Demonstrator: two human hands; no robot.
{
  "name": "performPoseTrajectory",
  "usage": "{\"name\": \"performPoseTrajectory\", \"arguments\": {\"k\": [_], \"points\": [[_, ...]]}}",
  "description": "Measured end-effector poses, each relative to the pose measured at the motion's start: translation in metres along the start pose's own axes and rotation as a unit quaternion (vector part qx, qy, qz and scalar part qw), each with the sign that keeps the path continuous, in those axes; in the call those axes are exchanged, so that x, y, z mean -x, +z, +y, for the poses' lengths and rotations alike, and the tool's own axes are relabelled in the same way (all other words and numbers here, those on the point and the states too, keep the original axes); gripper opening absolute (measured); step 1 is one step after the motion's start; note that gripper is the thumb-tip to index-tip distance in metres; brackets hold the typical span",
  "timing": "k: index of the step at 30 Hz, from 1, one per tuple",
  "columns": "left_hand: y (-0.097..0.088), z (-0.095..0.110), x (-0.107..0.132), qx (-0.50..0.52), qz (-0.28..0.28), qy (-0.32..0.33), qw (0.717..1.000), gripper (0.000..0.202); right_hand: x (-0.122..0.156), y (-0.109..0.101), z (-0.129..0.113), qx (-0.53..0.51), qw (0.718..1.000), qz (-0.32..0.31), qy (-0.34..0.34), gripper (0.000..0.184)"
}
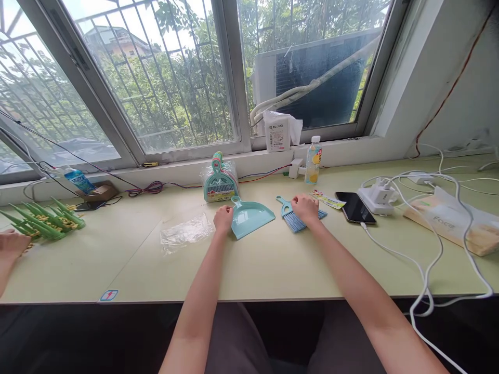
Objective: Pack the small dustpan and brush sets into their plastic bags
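Note:
A light blue dustpan (251, 217) lies flat on the table with its handle pointing away. My left hand (223, 218) is closed at its left edge, near the handle's base; the fingertips are partly hidden. To the right, a small matching hand brush (295, 222) rests with its blue-grey bristles toward me. My right hand (306, 209) curls over the brush's head, covering its right part. Crumpled clear plastic wrap (187, 234) is left of my left hand. A yellow-green printed card (328, 199) lies just beyond my right hand.
Bagged dustpan-and-brush sets (220, 182) stand against the sill beside a drink bottle (313, 161). At right are a phone (355, 208), power strip (376, 200), white cables and a tissue pack (452, 221). Another person's hand (13, 244) touches green artificial plants (49, 221) at far left.

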State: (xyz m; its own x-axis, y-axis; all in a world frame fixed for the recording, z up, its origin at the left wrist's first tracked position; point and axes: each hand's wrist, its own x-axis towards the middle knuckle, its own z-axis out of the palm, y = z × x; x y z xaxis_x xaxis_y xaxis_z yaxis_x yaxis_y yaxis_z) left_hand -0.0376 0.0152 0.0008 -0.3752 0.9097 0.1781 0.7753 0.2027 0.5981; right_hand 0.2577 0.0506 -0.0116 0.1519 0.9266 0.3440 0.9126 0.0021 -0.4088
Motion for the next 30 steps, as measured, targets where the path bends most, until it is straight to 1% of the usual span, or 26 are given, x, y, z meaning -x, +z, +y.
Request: {"name": "performPoseTrajectory", "arguments": {"k": [3,5,7,9,12,15,18,21,23,25,27,30], "points": [[0.001,-0.001,0.000,-0.010,-0.003,0.005,1.000,0.020,0.005,0.006,-0.002,0.061,0.997,-0.021,-0.046,0.027],[0.003,-0.002,0.000,-0.015,-0.002,0.009,1.000,0.021,0.008,0.008,-0.005,0.087,0.994,-0.032,-0.061,0.030],[0.004,-0.002,0.000,-0.015,0.002,0.011,1.000,0.028,0.009,0.008,-0.008,0.081,0.993,-0.057,-0.059,0.028],[0.004,-0.003,0.000,-0.015,0.005,0.013,1.000,0.034,0.011,0.006,-0.012,0.052,0.993,-0.089,-0.056,0.024],[0.004,-0.003,0.001,-0.020,0.007,0.013,1.000,0.038,0.014,0.005,-0.018,0.027,0.991,-0.115,-0.070,0.022],[0.003,-0.002,0.001,-0.036,0.000,0.008,0.999,0.026,0.017,0.006,-0.023,0.020,0.989,-0.120,-0.084,0.020],[0.002,0.001,0.001,-0.064,-0.011,-0.001,0.998,0.012,0.016,0.008,-0.022,0.010,0.991,-0.112,-0.072,0.020],[0.002,0.005,0.004,-0.091,-0.025,0.004,0.996,0.011,0.013,0.008,-0.018,-0.003,0.996,-0.079,-0.037,0.021],[0.005,0.010,0.010,-0.108,-0.040,0.036,0.993,0.013,0.011,0.008,-0.017,-0.028,0.998,-0.055,-0.024,0.021],[0.010,0.017,0.017,-0.124,-0.050,0.089,0.987,0.018,0.011,0.007,-0.018,-0.059,0.997,-0.035,-0.036,0.020],[0.016,0.025,0.027,-0.133,-0.057,0.149,0.978,0.025,0.013,0.006,-0.022,-0.087,0.993,-0.030,-0.078,0.018],[0.024,0.035,0.040,-0.129,-0.071,0.230,0.962,0.030,0.017,0.007,-0.028,-0.116,0.979,-0.061,-0.156,0.016]]}}
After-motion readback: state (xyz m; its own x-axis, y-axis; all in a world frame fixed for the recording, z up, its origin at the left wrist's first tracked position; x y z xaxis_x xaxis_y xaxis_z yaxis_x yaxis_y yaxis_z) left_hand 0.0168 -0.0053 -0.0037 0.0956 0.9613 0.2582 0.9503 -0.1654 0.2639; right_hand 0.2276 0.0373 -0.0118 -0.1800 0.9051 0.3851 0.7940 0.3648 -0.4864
